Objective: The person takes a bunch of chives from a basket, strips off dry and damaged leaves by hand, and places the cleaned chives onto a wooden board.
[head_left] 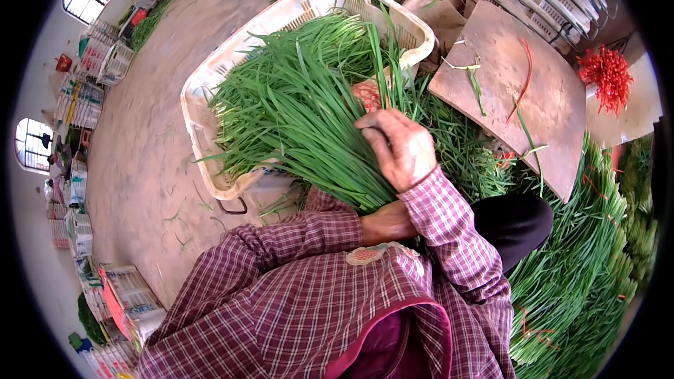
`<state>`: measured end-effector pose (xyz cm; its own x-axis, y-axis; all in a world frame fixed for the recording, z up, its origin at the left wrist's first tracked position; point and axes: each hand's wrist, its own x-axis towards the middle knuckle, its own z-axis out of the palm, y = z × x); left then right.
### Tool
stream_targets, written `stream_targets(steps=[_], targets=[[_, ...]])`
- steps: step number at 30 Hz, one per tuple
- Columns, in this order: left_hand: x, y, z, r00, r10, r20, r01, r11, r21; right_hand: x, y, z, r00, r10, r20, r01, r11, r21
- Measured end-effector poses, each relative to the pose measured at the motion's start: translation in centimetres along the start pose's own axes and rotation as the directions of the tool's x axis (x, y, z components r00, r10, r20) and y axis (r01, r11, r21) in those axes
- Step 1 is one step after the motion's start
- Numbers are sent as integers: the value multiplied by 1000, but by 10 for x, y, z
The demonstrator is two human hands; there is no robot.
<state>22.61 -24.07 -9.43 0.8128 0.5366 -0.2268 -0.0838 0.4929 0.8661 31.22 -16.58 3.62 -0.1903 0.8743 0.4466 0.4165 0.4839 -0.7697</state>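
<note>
A large bunch of long green leaves (316, 119) lies across my lap and over the white plastic basket (203, 133). My left hand (387, 224) is under the lower end of the bunch, its fingers hidden by the leaves and my other arm. Above it, my right hand (401, 149) has curled fingers at the right edge of the bunch, by a few upright leaves. What those fingers pinch is too small to make out. A red and white patterned piece (367, 95) shows between the leaves just beyond this hand.
A board (516, 91) with leaf scraps and a red tie stands at the right. Red ties (605, 78) hang in a bundle beyond it. Piled green bunches (576, 274) fill the lower right. Stacked white crates (533, 0) are at the top right. People work far left.
</note>
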Motion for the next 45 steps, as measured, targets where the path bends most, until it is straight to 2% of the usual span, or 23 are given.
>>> stream_targets(steps=[1,4,5,6,8,10,13,15,17,22,25,28,29,31,32,34,36,38,40,41,42,43,45], targets=[[-1,0,-5,998,22,60,-40,947,318,2,1,9,1000,-1,23,1,1000,-9],[-18,20,-14,963,-151,222,-100,567,817,8,6,27,999,15,29,-11,993,-114],[-21,19,-15,969,-64,239,-164,555,815,10,8,32,999,14,31,-10,993,-115],[-17,4,-18,929,166,330,-369,449,814,11,10,36,1000,19,16,-16,987,-159],[-9,-27,-26,669,593,448,-570,21,822,13,9,38,1000,24,1,-23,979,-204],[-8,-25,-22,812,442,381,-481,138,866,15,6,39,999,12,32,0,943,-332],[-6,-15,-16,939,194,285,-332,287,899,15,9,41,1000,-5,10,7,948,-318],[-3,-1,-13,953,123,278,-304,366,880,16,8,38,1000,3,8,0,955,-295],[0,7,-11,952,104,289,-305,407,861,13,3,29,999,54,1,-53,991,-125],[5,10,-10,945,103,312,-324,451,832,-1,-16,10,995,16,-102,-32,986,-162],[7,13,-9,935,103,339,-350,418,839,-5,-8,8,992,8,-129,13,987,159],[7,17,-9,925,83,372,-376,358,855,-10,2,8,931,342,129,-342,691,638],[7,18,-9,902,142,408,-432,287,855,-11,4,2,878,402,258,-463,579,671],[7,18,-7,797,351,492,-544,61,837,-14,6,0,857,404,320,-492,458,740],[9,16,-10,801,297,520,-550,20,835,-16,7,-4,848,396,351,-503,398,767],[13,31,-3,940,-79,332,-315,176,933,-18,3,-15,836,381,395,-512,281,812],[17,33,1,923,18,385,-384,112,916,-17,-6,-34,844,271,462,-453,-100,886],[16,41,8,895,117,430,-437,44,898,-8,-30,-64,925,217,312,-304,-70,950],[11,56,16,956,-216,200,-233,-140,962,-6,-49,-95,976,149,161,-168,35,985],[8,48,-1,813,143,564,-460,-435,774,-9,-47,-106,984,142,104,-128,168,977],[2,89,14,846,162,508,-441,-323,837,-12,-43,-117,991,124,53,-89,299,950],[1,127,26,816,340,467,-429,-185,884,-18,-35,-129,989,116,88,-132,462,877],[-7,196,27,850,466,245,-401,270,876,-32,-17,-143,961,239,141,-271,700,661]])
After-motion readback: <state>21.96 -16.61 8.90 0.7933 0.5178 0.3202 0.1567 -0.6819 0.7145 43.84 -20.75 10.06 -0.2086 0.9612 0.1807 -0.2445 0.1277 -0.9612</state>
